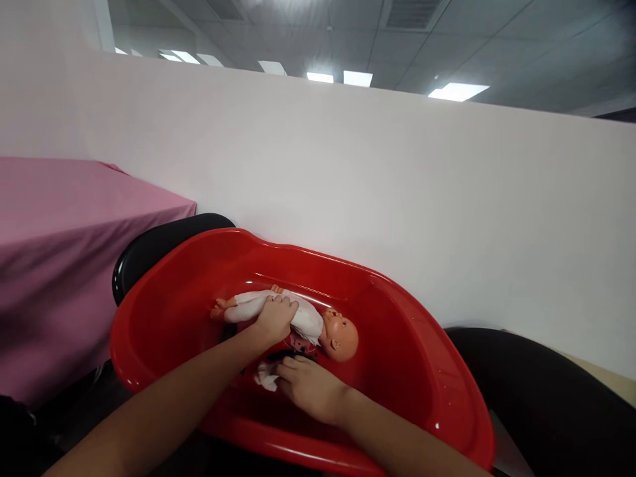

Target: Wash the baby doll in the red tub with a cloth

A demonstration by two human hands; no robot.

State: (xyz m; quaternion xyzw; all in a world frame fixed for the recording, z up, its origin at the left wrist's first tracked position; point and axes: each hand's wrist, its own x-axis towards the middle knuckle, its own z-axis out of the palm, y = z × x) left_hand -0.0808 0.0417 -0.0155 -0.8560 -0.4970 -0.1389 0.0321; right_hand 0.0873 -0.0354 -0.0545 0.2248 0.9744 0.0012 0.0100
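A baby doll (309, 318) in white clothing lies on its back inside a red plastic tub (397, 311), its head to the right and its bare feet to the left. My left hand (277, 320) is closed over the doll's middle, fingers wrapped round the white clothing. Nearer to me, my right hand (314, 388) has its fingers curled at a crumpled white cloth (267, 376), which pokes out past the thumb side. Beside the doll, a pink patterned piece (299, 343) and something dark show between the hands, partly hidden.
Black rounded chair parts (171, 248) stand at the tub's left and right ends. A pink cloth (74, 218) drapes over a surface at the left. Behind the tub rises a white partition wall (397, 179), close to the far rim.
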